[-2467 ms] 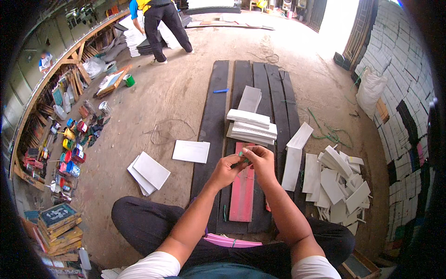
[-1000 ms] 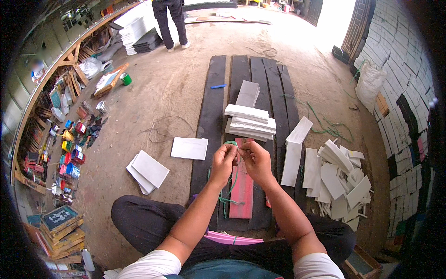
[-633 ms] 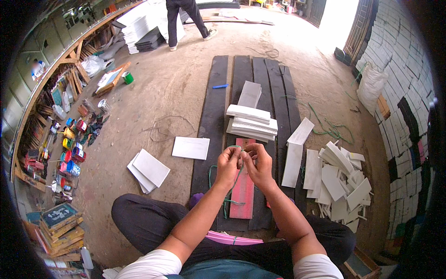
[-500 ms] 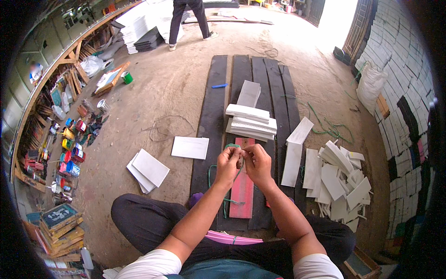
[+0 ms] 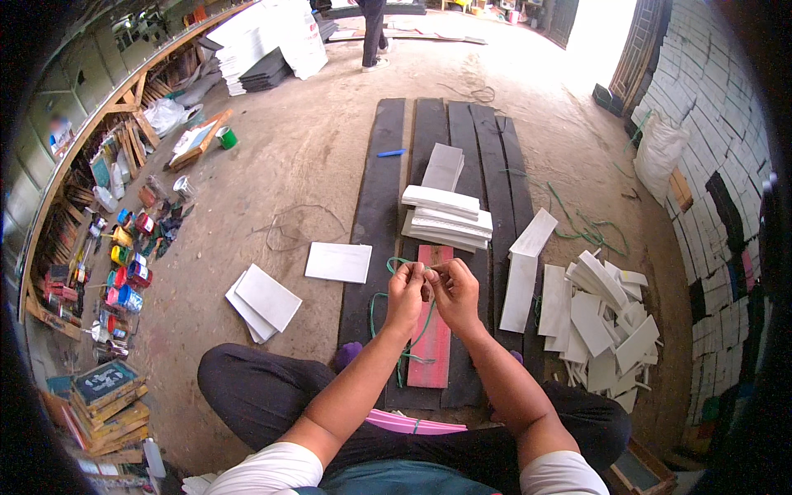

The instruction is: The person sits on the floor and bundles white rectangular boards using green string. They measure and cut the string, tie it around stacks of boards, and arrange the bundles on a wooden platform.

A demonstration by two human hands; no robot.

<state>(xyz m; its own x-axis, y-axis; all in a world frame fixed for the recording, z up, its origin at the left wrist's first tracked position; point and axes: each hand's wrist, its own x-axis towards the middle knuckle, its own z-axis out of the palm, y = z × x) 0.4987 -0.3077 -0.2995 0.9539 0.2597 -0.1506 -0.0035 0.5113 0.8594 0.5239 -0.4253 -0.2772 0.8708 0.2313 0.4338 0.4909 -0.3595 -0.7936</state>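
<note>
Both hands meet over a red board [image 5: 430, 363] that lies on dark planks. My left hand [image 5: 406, 289] pinches a thin green cord [image 5: 372, 318], which loops out above the fingers and trails down onto the board. Close against it, my right hand [image 5: 455, 289] is closed too, its fingertips pinching the same cord; the exact spot between the fingertips is hidden. Just beyond the hands stands a stack of white rectangular slabs [image 5: 446, 216]. A pink bundle tied with cord [image 5: 412, 422] lies near my lap.
Loose white pieces [image 5: 601, 326] are heaped at the right, beside more green cord [image 5: 582, 227]. White sheets [image 5: 268, 299] lie on the floor to the left. Paint cans [image 5: 132, 276] line the left side. A person's legs [image 5: 373, 33] stand at the back.
The cord now makes a wider loop above my left hand and curves out below the hands. My hands have barely shifted. The person at the back has moved right.
</note>
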